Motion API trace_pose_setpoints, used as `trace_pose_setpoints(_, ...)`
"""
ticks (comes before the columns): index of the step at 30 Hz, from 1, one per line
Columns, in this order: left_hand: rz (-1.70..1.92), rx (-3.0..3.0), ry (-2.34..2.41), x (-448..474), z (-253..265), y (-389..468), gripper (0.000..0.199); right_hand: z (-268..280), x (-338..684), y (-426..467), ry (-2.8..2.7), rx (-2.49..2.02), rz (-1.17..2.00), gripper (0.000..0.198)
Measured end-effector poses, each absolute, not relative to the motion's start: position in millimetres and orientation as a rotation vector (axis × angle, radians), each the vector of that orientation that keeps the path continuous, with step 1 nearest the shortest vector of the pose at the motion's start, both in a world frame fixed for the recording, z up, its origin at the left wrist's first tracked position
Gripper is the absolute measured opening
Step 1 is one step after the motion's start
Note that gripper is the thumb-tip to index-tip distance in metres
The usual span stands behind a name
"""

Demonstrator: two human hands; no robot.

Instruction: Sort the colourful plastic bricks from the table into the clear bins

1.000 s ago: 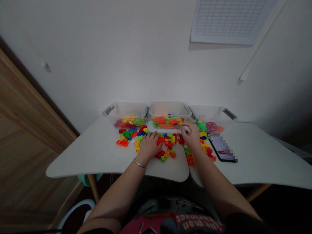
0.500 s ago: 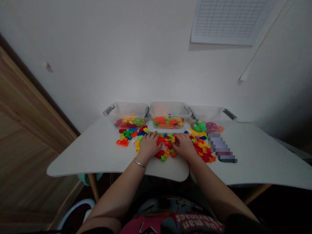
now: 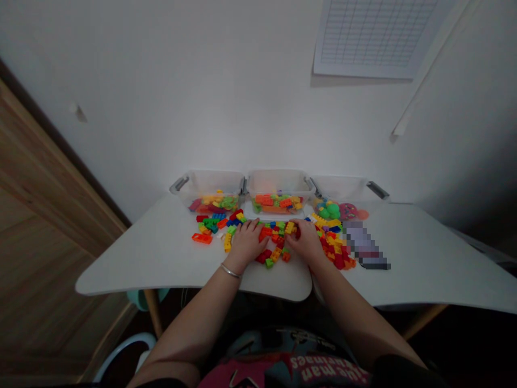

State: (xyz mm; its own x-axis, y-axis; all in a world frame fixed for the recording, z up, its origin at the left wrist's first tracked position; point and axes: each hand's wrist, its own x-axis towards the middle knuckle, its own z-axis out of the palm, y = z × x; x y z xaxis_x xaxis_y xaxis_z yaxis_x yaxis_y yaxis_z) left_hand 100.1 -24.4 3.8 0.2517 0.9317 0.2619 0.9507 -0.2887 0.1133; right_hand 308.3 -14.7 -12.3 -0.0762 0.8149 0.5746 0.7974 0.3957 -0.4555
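My left hand (image 3: 249, 242), with a silver bangle at its wrist, lies palm down over the loose toy bricks, fingers spread. Red bricks (image 3: 265, 233) show by its thumb. Across a small gap, my right hand (image 3: 306, 240) pinches a yellow brick (image 3: 290, 228) between thumb and fingers, just above the pile. Between the hands lie an orange-yellow brick (image 3: 276, 254) and a green brick (image 3: 269, 263). My right hand's palm side is hidden.
Three clear plastic bins stand along the wall: the left bin (image 3: 216, 180) and middle bin (image 3: 279, 180) hold bricks, the right bin (image 3: 343, 186) round toys. More bricks (image 3: 338, 249) lie right of my hands, beside a pixelated phone-like object (image 3: 367, 245). The white table (image 3: 161, 258) has a curved front edge.
The yellow brick at my right fingertips has shifted slightly and tilted, and now shows more clearly. My left hand has stayed in nearly the same place. The view has moved a little.
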Motion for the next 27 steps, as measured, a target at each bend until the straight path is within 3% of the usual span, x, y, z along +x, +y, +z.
trace_pose_setpoints(8, -0.434, -2.436, -1.827, 100, 3, -23, 0.050, 29, 312, 1, -1.495, -1.251, -0.182, 0.043)
trace_pose_setpoints(15, -0.429, -2.446, -1.832, 99, 4, -23, 0.050, 72, 318, 66, -1.278, -1.238, -0.037, 0.051)
trace_pose_setpoints(19, -0.437, -2.448, -1.832, 99, 2, -22, 0.051, 82, 316, 94, -1.440, -1.353, 0.149, 0.051)
trace_pose_setpoints(27, -0.437, -2.452, -1.840, 99, 3, -22, 0.050, 104, 303, 102, -1.785, -1.857, 0.225, 0.047)
